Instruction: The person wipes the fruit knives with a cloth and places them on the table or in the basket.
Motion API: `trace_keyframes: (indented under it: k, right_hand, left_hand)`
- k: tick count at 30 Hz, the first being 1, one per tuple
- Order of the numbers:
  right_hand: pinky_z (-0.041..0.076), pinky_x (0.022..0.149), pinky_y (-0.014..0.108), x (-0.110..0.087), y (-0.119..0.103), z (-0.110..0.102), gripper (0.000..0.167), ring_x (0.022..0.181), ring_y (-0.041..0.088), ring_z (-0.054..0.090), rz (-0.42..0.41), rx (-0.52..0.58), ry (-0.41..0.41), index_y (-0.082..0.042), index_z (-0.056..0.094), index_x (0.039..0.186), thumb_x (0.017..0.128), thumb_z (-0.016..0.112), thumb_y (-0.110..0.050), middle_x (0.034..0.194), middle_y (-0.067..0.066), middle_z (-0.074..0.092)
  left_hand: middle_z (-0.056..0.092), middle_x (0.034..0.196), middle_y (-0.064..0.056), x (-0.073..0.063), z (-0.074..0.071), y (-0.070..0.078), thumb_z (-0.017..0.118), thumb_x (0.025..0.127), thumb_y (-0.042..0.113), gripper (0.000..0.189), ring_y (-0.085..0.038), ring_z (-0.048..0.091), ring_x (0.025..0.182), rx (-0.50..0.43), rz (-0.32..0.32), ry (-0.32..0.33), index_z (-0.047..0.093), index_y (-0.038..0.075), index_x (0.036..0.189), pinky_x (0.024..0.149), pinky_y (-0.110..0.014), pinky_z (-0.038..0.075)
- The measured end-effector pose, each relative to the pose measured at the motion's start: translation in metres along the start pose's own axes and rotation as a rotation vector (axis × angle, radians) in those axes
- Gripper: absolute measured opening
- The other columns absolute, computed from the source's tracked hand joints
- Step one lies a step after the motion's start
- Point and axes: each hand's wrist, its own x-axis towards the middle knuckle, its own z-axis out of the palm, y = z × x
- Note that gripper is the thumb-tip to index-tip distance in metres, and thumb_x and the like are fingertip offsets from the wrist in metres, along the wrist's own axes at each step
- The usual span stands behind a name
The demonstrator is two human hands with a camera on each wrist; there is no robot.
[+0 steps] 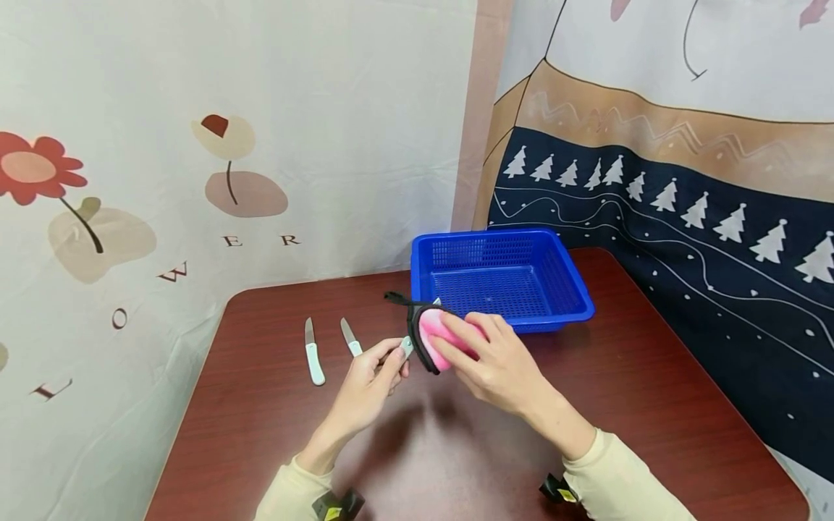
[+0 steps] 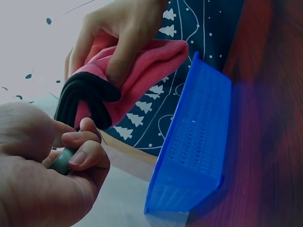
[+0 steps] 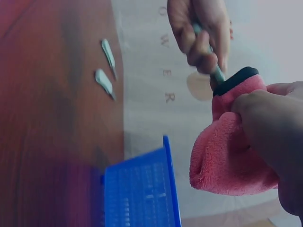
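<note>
My left hand (image 1: 366, 385) grips a small knife by its pale green handle (image 1: 407, 346), above the middle of the table. A pink plush cloth with black edging (image 1: 431, 334) is wrapped about the blade, and only a bit of the tip shows past it. My right hand (image 1: 500, 364) pinches this cloth from the right side, fingers and thumb on either face of it. In the right wrist view the cloth (image 3: 222, 156) hangs in a fold below the fingers. Most of the blade is hidden.
Two more knives lie on the brown table (image 1: 247, 412) to the left: one pale-handled knife (image 1: 315, 362) and another knife (image 1: 350, 337) partly behind my left hand. At the back right stands a blue perforated basket (image 1: 580, 307). Printed curtains (image 1: 358, 145) hang behind the table.
</note>
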Motion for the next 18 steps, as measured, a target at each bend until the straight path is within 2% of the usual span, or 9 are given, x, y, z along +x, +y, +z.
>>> trace_keyframes:
  k: [4, 7, 12, 18]
  right_hand:
    - [0.061, 0.085, 0.046, 0.004, -0.009, 0.003, 0.032, 0.106, 0.034, 0.067, -0.045, -0.002, -0.009, -0.017, 0.081, 0.135, 0.113, 0.058, -0.020, 0.145, 0.012, 0.074]
    - [0.060, 0.088, 0.045, 0.005, -0.013, 0.004, 0.033, 0.107, 0.033, 0.067, -0.041, -0.010, -0.035, -0.017, 0.080, 0.137, 0.113, 0.057, -0.019, 0.147, 0.010, 0.073]
    - [0.059, 0.085, 0.044, 0.005, -0.012, 0.005, 0.032, 0.106, 0.033, 0.067, -0.022, -0.030, -0.047, -0.016, 0.080, 0.135, 0.112, 0.058, -0.018, 0.145, 0.009, 0.073]
    - [0.059, 0.086, 0.046, 0.003, -0.005, 0.002, 0.036, 0.109, 0.034, 0.065, 0.035, -0.060, -0.091, -0.017, 0.078, 0.141, 0.112, 0.056, -0.018, 0.146, 0.008, 0.072]
  left_hand:
    - [0.062, 0.087, -0.009, 0.000, 0.002, 0.001, 0.049, 0.121, 0.017, 0.024, -0.003, 0.046, 0.061, 0.038, -0.013, 0.003, 0.072, 0.010, 0.121, 0.054, -0.020, 0.039]
    - [0.061, 0.084, -0.006, -0.001, 0.002, 0.002, 0.049, 0.120, 0.016, 0.024, -0.003, 0.045, 0.061, 0.057, -0.018, 0.007, 0.073, 0.013, 0.115, 0.053, -0.020, 0.037]
    - [0.061, 0.085, -0.010, 0.000, 0.002, 0.002, 0.049, 0.122, 0.019, 0.027, -0.003, 0.045, 0.063, 0.066, 0.019, -0.007, 0.071, 0.008, 0.109, 0.054, -0.020, 0.037]
    - [0.061, 0.087, -0.011, -0.002, 0.002, 0.003, 0.049, 0.122, 0.021, 0.027, -0.001, 0.043, 0.063, 0.054, 0.026, -0.017, 0.071, 0.006, 0.115, 0.054, -0.019, 0.034]
